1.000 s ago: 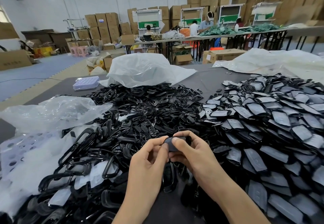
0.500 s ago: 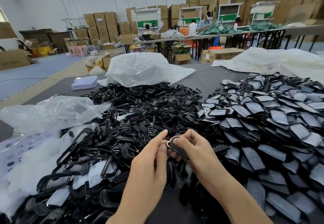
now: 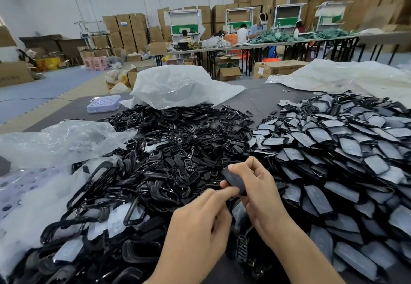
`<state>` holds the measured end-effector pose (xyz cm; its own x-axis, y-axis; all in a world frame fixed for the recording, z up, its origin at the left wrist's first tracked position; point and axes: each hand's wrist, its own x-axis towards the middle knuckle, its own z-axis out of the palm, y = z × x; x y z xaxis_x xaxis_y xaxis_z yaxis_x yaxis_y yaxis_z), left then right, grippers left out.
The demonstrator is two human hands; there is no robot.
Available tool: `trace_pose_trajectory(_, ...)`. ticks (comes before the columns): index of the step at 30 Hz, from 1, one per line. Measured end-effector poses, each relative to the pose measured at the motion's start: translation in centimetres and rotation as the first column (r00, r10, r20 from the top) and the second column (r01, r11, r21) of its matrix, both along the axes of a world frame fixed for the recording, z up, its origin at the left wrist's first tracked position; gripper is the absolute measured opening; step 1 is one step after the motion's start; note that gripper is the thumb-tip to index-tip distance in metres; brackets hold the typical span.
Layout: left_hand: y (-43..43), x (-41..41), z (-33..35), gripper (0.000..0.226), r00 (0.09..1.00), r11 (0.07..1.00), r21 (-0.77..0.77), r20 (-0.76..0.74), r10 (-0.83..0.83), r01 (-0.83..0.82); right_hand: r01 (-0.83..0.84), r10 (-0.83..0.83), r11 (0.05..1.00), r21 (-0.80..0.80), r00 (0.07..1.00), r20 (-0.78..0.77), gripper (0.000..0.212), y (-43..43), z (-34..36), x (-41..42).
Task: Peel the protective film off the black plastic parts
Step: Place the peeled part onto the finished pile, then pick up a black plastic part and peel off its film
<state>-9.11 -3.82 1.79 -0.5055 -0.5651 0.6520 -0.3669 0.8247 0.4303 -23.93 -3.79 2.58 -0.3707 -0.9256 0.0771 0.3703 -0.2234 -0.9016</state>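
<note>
- I've got the right hand [image 3: 260,192] clamped on the small flat black plastic part [image 3: 233,180], up over the heap of loose black plastic pieces [image 3: 155,161], with its lower edge tilted toward the left hand [image 3: 200,223].
- The left forefinger [image 3: 224,191] touches that edge, probably hunting for film. Pinching or not, can't tell.

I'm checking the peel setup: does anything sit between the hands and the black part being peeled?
Nothing visible does. The right hand grips the black plastic part, and the left hand touches its lower end with the index fingertip.
</note>
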Motion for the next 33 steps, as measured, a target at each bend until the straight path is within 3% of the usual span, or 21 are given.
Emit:
trace_pose_trajectory(3,-0.2,0.6,0.2,0.031,0.995,0.997,0.056,-0.074,0.064,-0.059,-0.008,0.008,1.000,0.002,0.999,-0.040,0.031,0.1,0.0,0.1)
trace_pose_trajectory(7,-0.5,0.7,0.3,0.037,0.987,0.985,0.067,-0.031,0.160,-0.157,-0.029,0.030,0.999,0.024,0.997,-0.064,0.037,0.2,-0.2,0.2)
trace_pose_trajectory(12,-0.4,0.2,-0.4,0.043,0.990,0.999,0.042,0.138,0.024,-0.030,0.016,-0.015,1.000,0.025,0.999,-0.042,0.036,0.1,-0.2,0.2)
trace_pose_trajectory(17,-0.3,-0.1,-0.4,0.027,0.997,0.999,0.053,-0.072,0.017,-0.014,-0.009,0.010,0.999,0.051,1.000,-0.021,0.037,0.1,-0.4,0.2)
trace_pose_trajectory(21,-1.3,0.2,-0.3,0.017,0.931,0.908,0.417,-0.311,0.192,-0.048,-0.104,0.105,0.993,0.047,0.994,-0.031,0.035,0.1,-0.5,0.4)
trace_pose_trajectory(24,-1.6,-0.1,-0.1,0.012,0.919,0.838,0.544,-0.345,0.188,0.033,-0.206,0.207,0.978,0.025,0.977,-0.056,0.027,0.3,-0.5,0.9)
trace_pose_trajectory(28,-1.9,0.2,-0.1,0.014,0.890,0.833,0.552,-0.393,0.229,0.029,-0.234,0.229,0.972,-0.008,0.961,-0.156,0.005,0.5,-0.6,1.3)
trace_pose_trajectory(33,-2.4,0.6,-0.2,0.015,0.887,0.861,0.504,-0.364,0.286,-0.071,-0.184,0.175,0.983,0.017,0.894,-0.413,0.021,0.6,-0.8,1.2)
